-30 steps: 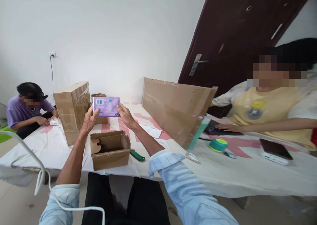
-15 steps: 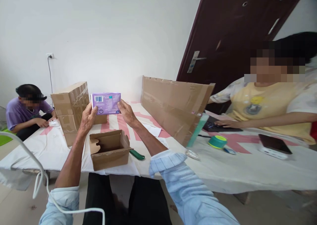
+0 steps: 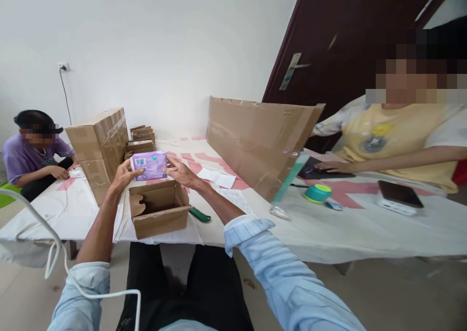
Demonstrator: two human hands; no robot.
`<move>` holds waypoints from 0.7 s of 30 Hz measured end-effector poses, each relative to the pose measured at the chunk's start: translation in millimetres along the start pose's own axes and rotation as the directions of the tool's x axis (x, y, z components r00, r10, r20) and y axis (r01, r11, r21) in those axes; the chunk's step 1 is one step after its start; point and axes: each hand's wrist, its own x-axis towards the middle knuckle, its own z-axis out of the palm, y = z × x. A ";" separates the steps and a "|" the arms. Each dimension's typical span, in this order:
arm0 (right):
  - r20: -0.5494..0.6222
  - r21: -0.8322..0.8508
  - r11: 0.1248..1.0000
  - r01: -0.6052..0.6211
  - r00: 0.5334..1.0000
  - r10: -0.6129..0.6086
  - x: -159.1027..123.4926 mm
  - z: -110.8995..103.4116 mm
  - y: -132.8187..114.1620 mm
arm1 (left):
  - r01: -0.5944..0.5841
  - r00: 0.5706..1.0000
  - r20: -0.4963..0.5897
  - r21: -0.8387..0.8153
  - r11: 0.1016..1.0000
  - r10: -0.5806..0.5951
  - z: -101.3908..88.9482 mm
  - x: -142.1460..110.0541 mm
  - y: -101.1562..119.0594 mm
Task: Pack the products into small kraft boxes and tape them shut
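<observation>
A purple packet (image 3: 155,165) with a barcode is held up just behind and above an open cardboard box (image 3: 162,222). My left hand (image 3: 124,175) grips its left end, thumb on the near face. At the right end my right hand (image 3: 181,171) has its thumb and fingertips on the packet. The box stands at the table's near edge with its flaps raised, and its visible inside is dark. Beside the box's right wall lies a green-handled tool (image 3: 200,215), its other end hidden.
Taped cartons (image 3: 100,151) are stacked at left, smaller open boxes (image 3: 141,135) behind. A large cardboard sheet (image 3: 259,146) stands to the right. Past it are a teal tape measure-like round object (image 3: 317,193), a white device (image 3: 399,200) and a person at a laptop (image 3: 321,171). Another person (image 3: 36,148) sits far left.
Both hands have brought the packet lower relative to the table and nearer the box. My right fingers have shifted on its right end. The view has tilted slightly down.
</observation>
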 end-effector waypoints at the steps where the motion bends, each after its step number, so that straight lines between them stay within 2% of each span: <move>1: -0.010 -0.050 0.998 -0.036 0.999 0.035 -2.7 -3.7 6.4 | -0.012 0.999 -0.050 -0.011 1.000 0.011 -4.1 2.3 -6.0; 3: -0.009 -0.122 0.987 -0.105 0.994 0.105 -7.9 -11.9 19.1 | -0.054 0.987 -0.150 -0.008 0.999 0.052 -13.4 7.4 -15.7; 5: 0.039 -0.108 0.978 -0.177 0.982 0.183 -12.5 -19.4 30.5 | -0.099 0.970 -0.220 0.017 0.995 0.100 -22.5 12.6 -22.3; 9: 0.160 -0.041 0.968 -0.249 0.954 0.253 -20.2 -28.3 42.5 | -0.137 0.958 -0.244 0.076 0.988 0.152 -32.9 20.8 -30.8; 13: 0.221 -0.072 0.963 -0.259 0.938 0.269 -28.7 -33.0 37.5 | -0.145 0.947 -0.266 0.149 0.978 0.181 -35.4 24.5 -44.1; 17: 0.295 -0.099 0.973 -0.207 0.928 0.227 -36.8 -39.9 26.1 | -0.048 0.953 -0.284 0.217 0.975 0.110 -37.6 24.9 -69.5; 21: 0.366 -0.096 0.981 -0.171 0.910 0.195 -41.4 -45.9 24.5 | 0.056 0.964 -0.265 0.216 0.975 0.003 -35.8 23.9 -105.8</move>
